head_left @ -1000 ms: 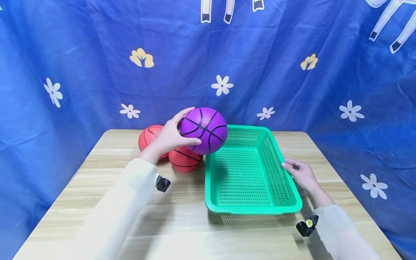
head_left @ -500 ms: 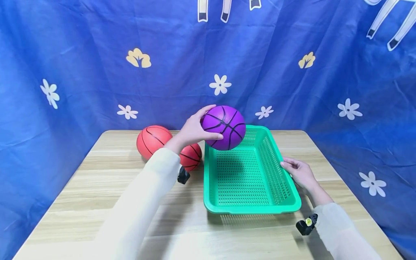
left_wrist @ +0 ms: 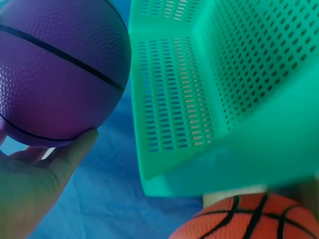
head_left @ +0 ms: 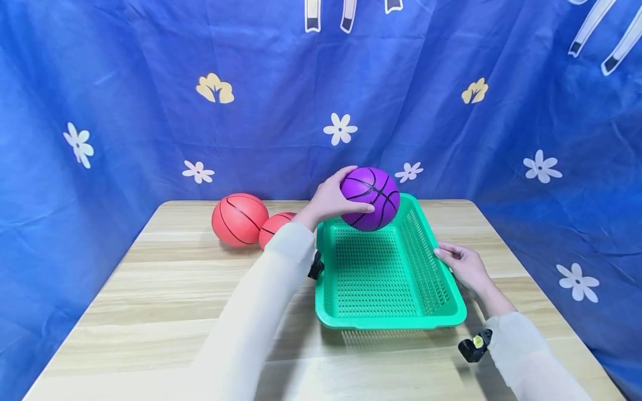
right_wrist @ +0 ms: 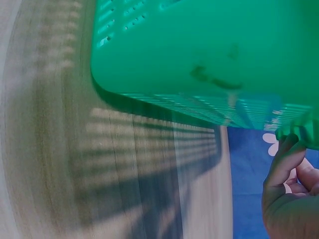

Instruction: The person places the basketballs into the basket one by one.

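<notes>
A purple basketball [head_left: 373, 199] with black seams is gripped from its left side by my left hand [head_left: 335, 197], thumb in front and fingers behind. The ball hangs above the far part of a green plastic basket [head_left: 391, 323], over its inside. In the left wrist view the purple ball [left_wrist: 60, 69] lies against the thumb, beside the perforated basket wall [left_wrist: 169, 99]. My right hand [head_left: 463, 267] pinches the basket's right rim; in the right wrist view the curled fingers [right_wrist: 284, 169] hold that rim from below.
Two red basketballs sit on the wooden table [head_left: 150, 312] left of the basket: a fuller-seen one [head_left: 239, 220] and another [head_left: 275, 227] partly behind my left sleeve. A blue patterned curtain [head_left: 271, 111] hangs behind the table.
My left hand has carried the purple basketball rightward, from above the red balls to over the basket. The right hand keeps its hold on the rim, and the basket has barely moved.
</notes>
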### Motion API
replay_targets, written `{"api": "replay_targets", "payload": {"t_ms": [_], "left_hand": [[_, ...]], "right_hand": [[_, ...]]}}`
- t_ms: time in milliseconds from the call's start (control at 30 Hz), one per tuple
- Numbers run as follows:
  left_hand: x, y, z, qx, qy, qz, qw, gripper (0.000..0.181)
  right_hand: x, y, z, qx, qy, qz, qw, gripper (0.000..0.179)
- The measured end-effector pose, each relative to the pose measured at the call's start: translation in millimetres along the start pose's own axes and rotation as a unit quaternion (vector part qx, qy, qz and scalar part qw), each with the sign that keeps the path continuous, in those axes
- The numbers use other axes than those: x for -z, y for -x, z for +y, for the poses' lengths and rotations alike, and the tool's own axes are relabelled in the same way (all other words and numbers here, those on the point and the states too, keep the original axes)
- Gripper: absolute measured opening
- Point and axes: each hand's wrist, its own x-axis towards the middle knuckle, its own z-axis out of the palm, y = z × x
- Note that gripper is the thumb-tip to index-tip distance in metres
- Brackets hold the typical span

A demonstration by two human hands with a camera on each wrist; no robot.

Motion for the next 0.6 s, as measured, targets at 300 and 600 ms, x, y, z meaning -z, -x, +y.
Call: {"api": "replay_targets", "payload": {"t_ms": [300,600], "left_hand": [[-22.3,-9.0,-1.0,0.025,-0.006,0.013,0.9996,0.098],[-53.9,-12.5,-3.9,0.039,0.006,0.028,0.9988,0.103]], "right_hand": [[0.1,-1.5,0.7,0.007,0.004,0.001,1.0000,0.061],[-0.4,-0.7,-0.1,0.011,0.012,0.004,0.9999,0.060]]}}
